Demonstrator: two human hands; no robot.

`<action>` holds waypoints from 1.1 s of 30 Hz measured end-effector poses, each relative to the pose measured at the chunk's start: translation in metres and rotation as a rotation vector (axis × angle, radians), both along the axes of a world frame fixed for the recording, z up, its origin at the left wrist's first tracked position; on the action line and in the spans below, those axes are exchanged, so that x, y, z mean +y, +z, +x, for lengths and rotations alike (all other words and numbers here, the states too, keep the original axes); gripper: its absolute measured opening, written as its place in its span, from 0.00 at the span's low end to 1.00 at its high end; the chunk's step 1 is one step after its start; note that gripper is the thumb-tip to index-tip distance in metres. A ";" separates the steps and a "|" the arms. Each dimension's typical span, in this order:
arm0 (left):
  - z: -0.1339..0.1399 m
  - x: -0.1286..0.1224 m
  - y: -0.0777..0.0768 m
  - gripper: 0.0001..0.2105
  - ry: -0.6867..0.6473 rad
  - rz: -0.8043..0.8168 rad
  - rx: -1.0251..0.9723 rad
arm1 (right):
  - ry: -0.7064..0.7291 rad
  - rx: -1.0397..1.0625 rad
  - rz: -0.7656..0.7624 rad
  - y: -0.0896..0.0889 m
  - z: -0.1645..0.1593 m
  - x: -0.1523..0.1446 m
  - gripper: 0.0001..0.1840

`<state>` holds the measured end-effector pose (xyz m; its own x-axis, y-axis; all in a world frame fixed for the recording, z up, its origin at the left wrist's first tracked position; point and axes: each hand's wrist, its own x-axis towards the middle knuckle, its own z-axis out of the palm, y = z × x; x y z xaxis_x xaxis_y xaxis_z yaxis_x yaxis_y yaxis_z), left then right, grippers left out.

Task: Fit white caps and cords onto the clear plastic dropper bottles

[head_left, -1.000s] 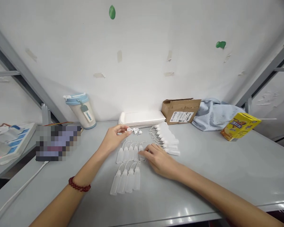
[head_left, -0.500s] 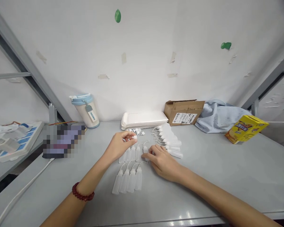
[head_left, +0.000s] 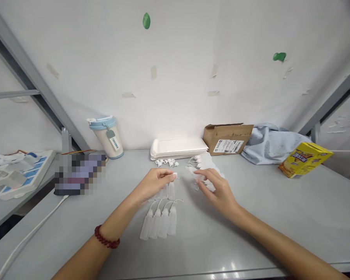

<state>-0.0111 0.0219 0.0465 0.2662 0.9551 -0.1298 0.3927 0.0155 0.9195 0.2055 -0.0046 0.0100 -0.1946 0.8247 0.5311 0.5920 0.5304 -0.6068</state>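
My left hand [head_left: 154, 184] is closed in a pinch on a small white cap [head_left: 175, 175]. Between the thumb and fingers of my right hand [head_left: 218, 188] is a small translucent squeeze bottle [head_left: 198, 177], tilted, its tip toward the left. Several like bottles [head_left: 163, 224] with thin curved tubes lie in a row on the table nearer to me. More bottles [head_left: 170, 191] rest behind them, partly covered by my left hand. A further group of bottles with tubes [head_left: 204, 160] lies behind my right hand, partly hidden by it. Several loose white caps [head_left: 167, 162] lie beyond my left hand.
At the back stand a flat white stack [head_left: 179, 147], a cardboard box [head_left: 228, 139], a blue cloth [head_left: 270, 144] and a yellow box [head_left: 305, 160]. To the left are a tumbler [head_left: 107, 137], a blurred-out phone [head_left: 80, 175] with a cable, and a power strip [head_left: 27, 175].
My right hand has lifted a bottle from the middle row and moved right and up with it. My left hand has moved slightly right and down with the cap.
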 end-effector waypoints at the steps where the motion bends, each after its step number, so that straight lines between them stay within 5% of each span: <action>1: 0.001 -0.001 0.000 0.19 -0.008 -0.019 -0.009 | -0.007 0.086 -0.077 0.002 0.001 0.000 0.12; 6: 0.004 -0.005 -0.001 0.18 -0.063 -0.066 -0.077 | 0.077 0.482 -0.462 0.013 0.005 0.001 0.16; 13: 0.013 -0.009 -0.004 0.17 -0.079 -0.104 -0.222 | 0.182 0.757 -0.684 0.013 0.005 0.000 0.19; 33: 0.020 -0.016 0.000 0.16 -0.118 -0.029 -0.171 | 0.226 0.630 -0.657 0.020 0.000 -0.007 0.17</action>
<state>0.0086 0.0056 0.0470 0.3966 0.9125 -0.0997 0.2315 0.0057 0.9728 0.2055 -0.0116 0.0299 -0.2214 0.9746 0.0340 -0.0229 0.0297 -0.9993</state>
